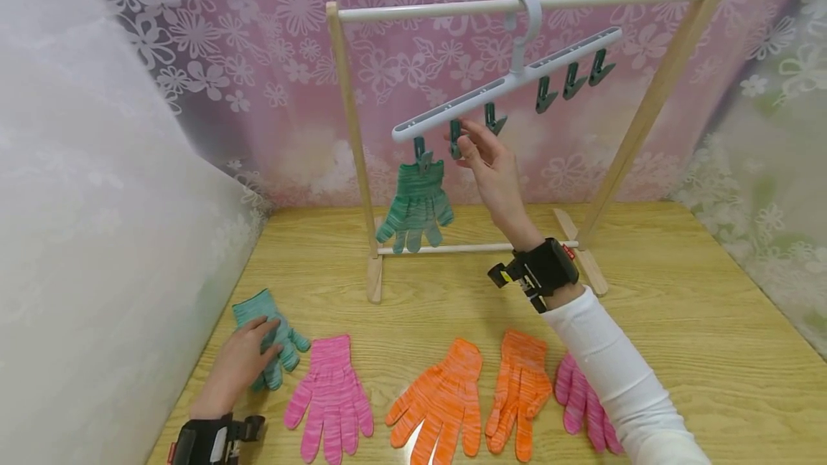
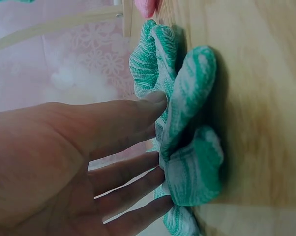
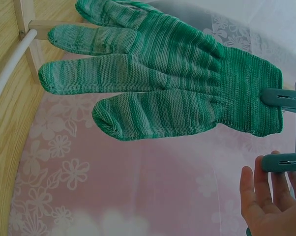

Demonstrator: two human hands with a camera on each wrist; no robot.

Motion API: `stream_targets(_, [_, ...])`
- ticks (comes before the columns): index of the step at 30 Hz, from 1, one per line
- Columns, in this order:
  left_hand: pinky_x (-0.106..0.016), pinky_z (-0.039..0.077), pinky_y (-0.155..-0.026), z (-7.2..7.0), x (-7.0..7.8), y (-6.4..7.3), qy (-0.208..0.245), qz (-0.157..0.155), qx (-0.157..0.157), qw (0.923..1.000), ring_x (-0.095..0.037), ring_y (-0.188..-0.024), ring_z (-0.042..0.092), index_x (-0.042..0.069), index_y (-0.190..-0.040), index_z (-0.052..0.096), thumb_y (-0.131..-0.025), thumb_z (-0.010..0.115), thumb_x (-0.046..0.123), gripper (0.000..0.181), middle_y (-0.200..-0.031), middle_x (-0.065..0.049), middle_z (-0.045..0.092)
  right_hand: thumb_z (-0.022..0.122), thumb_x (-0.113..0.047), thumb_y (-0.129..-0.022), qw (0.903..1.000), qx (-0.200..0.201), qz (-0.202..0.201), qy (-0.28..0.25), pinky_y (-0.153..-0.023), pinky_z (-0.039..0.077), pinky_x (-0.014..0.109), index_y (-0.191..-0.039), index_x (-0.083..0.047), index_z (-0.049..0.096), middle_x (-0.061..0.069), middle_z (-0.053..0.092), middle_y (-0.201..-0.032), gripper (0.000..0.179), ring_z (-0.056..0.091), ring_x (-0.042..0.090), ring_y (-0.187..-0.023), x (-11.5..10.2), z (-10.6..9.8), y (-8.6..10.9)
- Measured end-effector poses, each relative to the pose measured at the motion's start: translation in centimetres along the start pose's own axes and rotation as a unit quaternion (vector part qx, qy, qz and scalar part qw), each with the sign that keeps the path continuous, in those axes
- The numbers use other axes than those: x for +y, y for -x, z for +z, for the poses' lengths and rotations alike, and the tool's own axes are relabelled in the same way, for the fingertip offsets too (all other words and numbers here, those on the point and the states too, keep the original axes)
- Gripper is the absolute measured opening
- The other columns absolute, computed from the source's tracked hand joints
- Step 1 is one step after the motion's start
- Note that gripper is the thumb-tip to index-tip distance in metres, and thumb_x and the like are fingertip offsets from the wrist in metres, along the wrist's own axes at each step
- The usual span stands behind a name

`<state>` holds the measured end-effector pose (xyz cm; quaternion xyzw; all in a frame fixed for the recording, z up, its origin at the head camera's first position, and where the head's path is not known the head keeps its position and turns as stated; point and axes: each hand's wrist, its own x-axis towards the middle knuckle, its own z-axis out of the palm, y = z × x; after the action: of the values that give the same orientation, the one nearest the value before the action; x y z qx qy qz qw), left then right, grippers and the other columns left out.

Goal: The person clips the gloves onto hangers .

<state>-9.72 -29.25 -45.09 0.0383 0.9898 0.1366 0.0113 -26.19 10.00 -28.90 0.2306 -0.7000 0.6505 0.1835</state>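
Note:
A green striped glove (image 1: 416, 199) hangs by its cuff from the end clothespin (image 1: 422, 155) of a white clip hanger (image 1: 478, 97). My right hand (image 1: 497, 178) holds the neighbouring dark green clothespin (image 3: 285, 162), fingertips behind it and thumb at its near side. Nothing hangs from that clothespin. Down on the table at the left, my left hand (image 1: 237, 364) rests on a second green glove (image 2: 187, 103), fingers loosely extended over it. The glove lies partly under the fingers, its own fingers bunched upward.
The hanger hooks on a wooden rack's white rail (image 1: 439, 11) and slants down leftward. More clothespins (image 1: 571, 82) hang along it. A pink glove (image 1: 331, 397), two orange gloves (image 1: 446, 400) and another pink glove (image 1: 581, 404), partly behind my right sleeve, lie along the front.

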Motion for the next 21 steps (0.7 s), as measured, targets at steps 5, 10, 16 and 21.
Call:
stream_targets(5, [-0.064, 0.048, -0.096, -0.1, 0.7, -0.6, 0.008, 0.003, -0.010, 0.9999, -0.055, -0.124, 0.052, -0.008, -0.134, 0.060, -0.094, 0.073, 0.012, 0.046, -0.139, -0.037, 0.051, 0.054, -0.015, -0.106, 1.0000, 0.001, -0.003, 0.003, -0.096, 0.054, 0.033, -0.146, -0.001, 0.052, 0.021, 0.061, -0.128, 0.042, 0.064, 0.017, -0.111, 0.0, 0.0, 0.0])
stream_targets(10, [-0.061, 0.051, -0.094, 0.2, 1.3, -1.4, 0.007, 0.036, 0.005, 0.9993, -0.053, -0.122, 0.055, -0.007, -0.133, 0.062, -0.093, 0.073, 0.011, 0.044, -0.138, -0.035, 0.053, 0.054, -0.014, -0.106, 1.0000, 0.002, -0.003, 0.005, -0.095, 0.054, 0.033, -0.146, 0.000, 0.052, 0.021, 0.061, -0.129, 0.042, 0.063, 0.015, -0.109, -0.1, -0.1, 0.1])
stream_targets(16, [-0.059, 0.052, -0.094, 0.4, 2.1, -2.9, 0.009, 0.068, 0.014, 0.9975, -0.051, -0.121, 0.057, -0.006, -0.131, 0.064, -0.093, 0.073, 0.010, 0.043, -0.136, -0.034, 0.055, 0.053, -0.014, -0.107, 1.0000, 0.001, -0.001, 0.001, -0.095, 0.054, 0.033, -0.146, 0.000, 0.052, 0.021, 0.060, -0.131, 0.042, 0.063, 0.024, -0.113, -0.1, -0.1, 0.1])
stream_targets(21, [-0.059, 0.050, -0.097, 0.5, 3.1, -4.3, -0.001, 0.074, -0.004, 0.9973, -0.050, -0.124, 0.055, -0.004, -0.132, 0.064, -0.095, 0.072, 0.012, 0.041, -0.138, -0.033, 0.055, 0.053, -0.014, -0.107, 1.0000, 0.001, 0.003, 0.005, -0.097, 0.054, 0.035, -0.147, -0.001, 0.051, 0.022, 0.059, -0.133, 0.042, 0.062, 0.026, -0.116, -0.1, 0.1, 0.1])
